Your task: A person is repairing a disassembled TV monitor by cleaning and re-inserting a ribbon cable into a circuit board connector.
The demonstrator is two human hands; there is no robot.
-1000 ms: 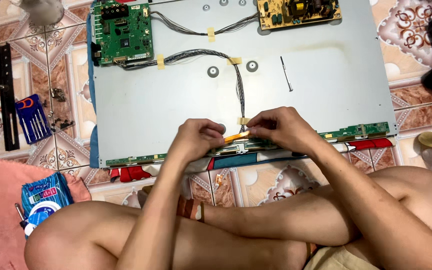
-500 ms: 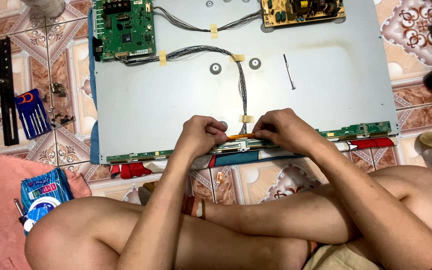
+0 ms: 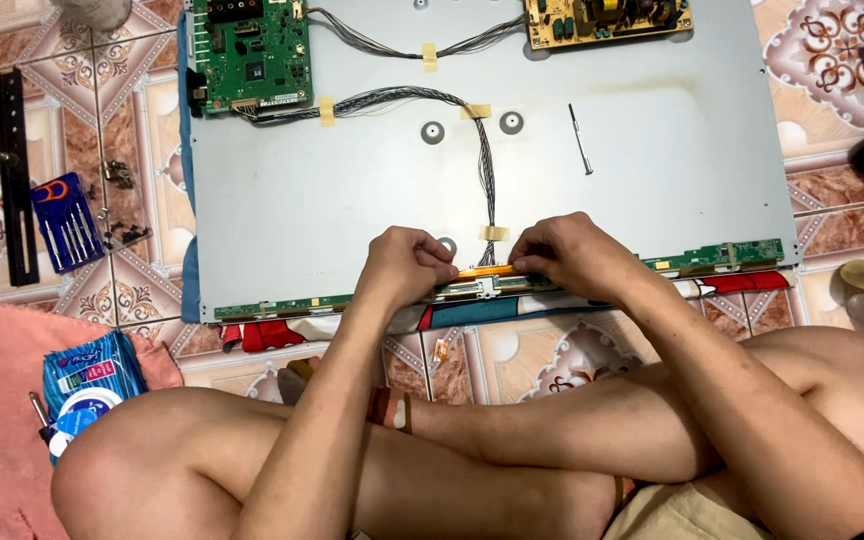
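— What were the hands doing, from the head view?

— Both were at six o'clock on the grey metal panel [image 3: 352,200], which lay flat on the tiled floor [image 3: 102,110]. The left hand [image 3: 407,265] and right hand [image 3: 562,255] were curled narrow, pinching an orange flat cable [image 3: 482,271] from either end, likely to keep it level over the long green strip board [image 3: 722,257].

— And the wiring?

— A taped wire bundle [image 3: 485,170] ran from the green circuit board [image 3: 252,55] at eleven o'clock down to that spot.
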